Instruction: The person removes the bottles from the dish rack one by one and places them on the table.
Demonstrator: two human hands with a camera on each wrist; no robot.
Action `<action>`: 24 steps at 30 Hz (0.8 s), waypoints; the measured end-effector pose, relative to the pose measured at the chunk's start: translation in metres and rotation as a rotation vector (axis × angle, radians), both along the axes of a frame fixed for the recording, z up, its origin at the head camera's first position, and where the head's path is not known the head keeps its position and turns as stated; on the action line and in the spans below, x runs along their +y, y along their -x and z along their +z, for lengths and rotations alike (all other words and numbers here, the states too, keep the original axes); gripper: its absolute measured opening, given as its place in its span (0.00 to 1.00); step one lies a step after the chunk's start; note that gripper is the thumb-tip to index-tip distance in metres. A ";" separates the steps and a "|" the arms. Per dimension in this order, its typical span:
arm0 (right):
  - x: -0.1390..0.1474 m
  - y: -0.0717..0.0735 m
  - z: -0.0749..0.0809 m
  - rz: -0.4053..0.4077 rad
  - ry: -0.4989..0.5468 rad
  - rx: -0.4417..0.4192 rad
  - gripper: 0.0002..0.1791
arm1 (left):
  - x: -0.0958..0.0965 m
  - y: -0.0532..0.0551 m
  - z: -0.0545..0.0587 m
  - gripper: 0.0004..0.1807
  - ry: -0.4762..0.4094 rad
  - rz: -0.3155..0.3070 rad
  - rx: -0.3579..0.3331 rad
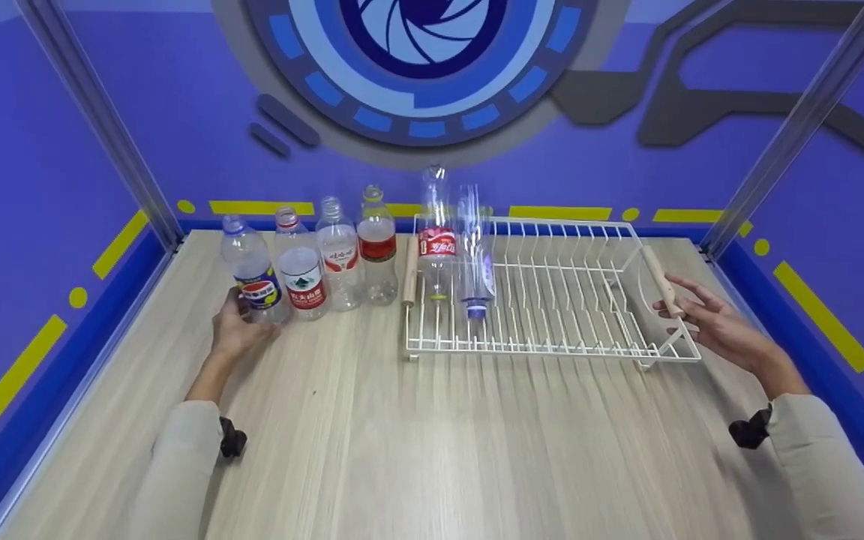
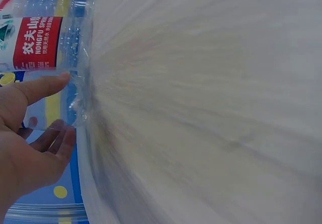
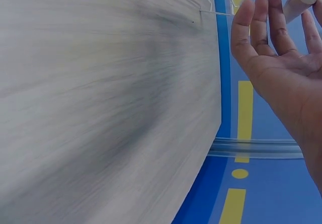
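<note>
My left hand (image 1: 235, 330) grips a clear plastic bottle with a blue label (image 1: 259, 291) low down, thumb and fingers on opposite sides of its base. Right beside it stands a bottle with a white and red label (image 1: 304, 281), close to my thumb in the left wrist view. At the far right, my right hand (image 1: 724, 330) is around the wooden handle (image 1: 661, 281) of a white wire rack (image 1: 552, 349). Its fingers are spread and lightly curved about the handle in the right wrist view (image 3: 282, 58), with the palm showing.
Two more upright bottles, one with a small red logo (image 1: 340, 262) and one with a dark red label (image 1: 378, 247), continue the row. In the rack's left part lie a red-labelled bottle (image 1: 438, 244) and an upside-down bottle with a purple cap (image 1: 475, 309). Blue walls (image 1: 42, 187) bound the wooden table (image 1: 402, 450).
</note>
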State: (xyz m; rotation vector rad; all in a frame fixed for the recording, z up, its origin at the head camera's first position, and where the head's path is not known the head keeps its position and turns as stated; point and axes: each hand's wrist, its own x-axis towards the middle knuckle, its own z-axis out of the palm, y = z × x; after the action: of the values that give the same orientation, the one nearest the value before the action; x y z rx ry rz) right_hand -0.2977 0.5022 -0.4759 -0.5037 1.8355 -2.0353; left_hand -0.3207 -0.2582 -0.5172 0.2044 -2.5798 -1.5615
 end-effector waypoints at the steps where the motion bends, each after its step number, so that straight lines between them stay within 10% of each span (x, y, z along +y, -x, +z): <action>1: 0.000 0.000 0.000 -0.001 0.000 0.001 0.29 | -0.001 0.001 -0.001 0.53 0.009 -0.004 -0.010; 24: -0.005 -0.006 0.003 -0.067 -0.061 -0.003 0.29 | -0.005 0.007 0.003 0.51 0.030 -0.069 0.002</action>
State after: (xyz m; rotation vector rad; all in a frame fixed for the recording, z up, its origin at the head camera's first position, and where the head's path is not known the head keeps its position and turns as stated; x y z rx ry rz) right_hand -0.2920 0.4973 -0.4730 -0.4276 1.9308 -2.0138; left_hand -0.3273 -0.2629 -0.5145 0.1123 -2.6332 -1.5429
